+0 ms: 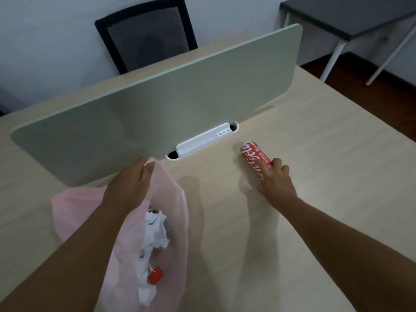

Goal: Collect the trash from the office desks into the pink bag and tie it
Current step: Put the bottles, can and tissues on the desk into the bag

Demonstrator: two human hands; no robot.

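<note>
A thin pink bag hangs open over the light wood desk. My left hand pinches its top rim and holds it up. Inside lie crumpled white paper and a bottle with a red cap. A red cola can lies on its side on the desk to the right. My right hand rests on the can's near end, with the fingers curling around it and the can still touching the desk.
A grey-green divider panel stands across the desk just behind the bag, with a white bracket at its base. A black mesh chair stands beyond it. A dark side table is at the far right.
</note>
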